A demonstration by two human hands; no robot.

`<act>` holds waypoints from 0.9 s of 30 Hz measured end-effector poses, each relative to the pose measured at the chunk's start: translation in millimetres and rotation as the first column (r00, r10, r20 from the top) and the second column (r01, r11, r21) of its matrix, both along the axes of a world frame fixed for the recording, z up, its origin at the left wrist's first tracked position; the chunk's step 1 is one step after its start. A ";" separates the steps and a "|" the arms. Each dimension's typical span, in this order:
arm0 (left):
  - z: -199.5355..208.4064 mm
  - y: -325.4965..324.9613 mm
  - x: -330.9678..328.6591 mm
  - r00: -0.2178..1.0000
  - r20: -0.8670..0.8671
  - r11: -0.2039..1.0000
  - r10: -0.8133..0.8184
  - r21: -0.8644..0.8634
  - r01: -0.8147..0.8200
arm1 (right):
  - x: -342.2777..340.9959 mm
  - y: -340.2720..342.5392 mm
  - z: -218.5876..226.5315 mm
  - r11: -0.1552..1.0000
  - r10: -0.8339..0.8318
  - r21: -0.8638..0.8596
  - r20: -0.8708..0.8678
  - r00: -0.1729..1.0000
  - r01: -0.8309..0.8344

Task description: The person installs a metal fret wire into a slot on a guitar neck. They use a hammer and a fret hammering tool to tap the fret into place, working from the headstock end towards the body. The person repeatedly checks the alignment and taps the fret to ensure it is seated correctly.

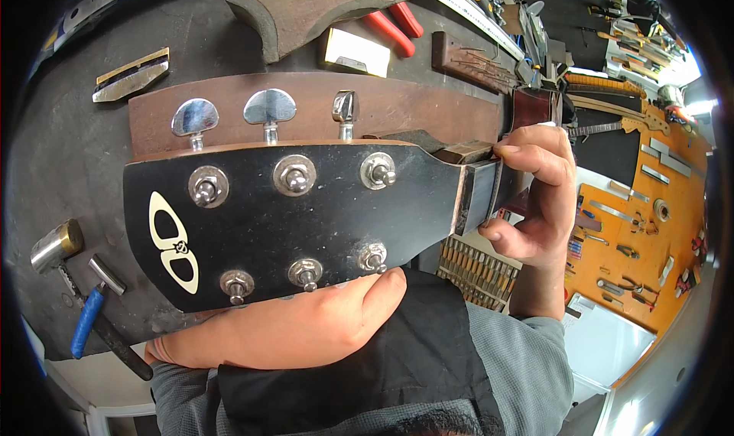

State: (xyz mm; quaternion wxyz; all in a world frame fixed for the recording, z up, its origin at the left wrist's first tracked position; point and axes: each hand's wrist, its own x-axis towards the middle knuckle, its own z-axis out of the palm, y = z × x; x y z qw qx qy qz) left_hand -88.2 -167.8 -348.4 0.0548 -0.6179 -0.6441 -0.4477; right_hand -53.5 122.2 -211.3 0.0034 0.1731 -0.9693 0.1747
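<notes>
Your right hand (pixel 556 199) pinches across the dark, narrow guitar neck (pixel 479 195); by your left hand (pixel 355 313) (fingers hidden, can't tell its grip) is the wide black wooden guitar head (pixel 321 214).

Open bench (pixel 65 161) left of headstock (pixel 321 214), hammers (pixel 57 246) blocking nearer side
</notes>
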 end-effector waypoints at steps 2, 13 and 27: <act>-0.4 0.2 0.0 1.000 0.012 1.000 -0.005 0.009 0.005 | 0.4 -0.1 0.3 1.000 -0.008 -0.005 0.011 1.000 0.008; 1.2 -2.6 -5.4 0.994 -0.093 0.998 -0.064 -0.029 0.061 | 2.7 0.6 0.6 1.000 -0.017 -0.004 0.019 1.000 0.017; 3.0 -4.7 -4.4 0.985 -0.139 0.992 -0.100 -0.087 0.088 | 4.3 3.8 -4.0 0.999 -0.033 -0.002 0.005 0.999 0.033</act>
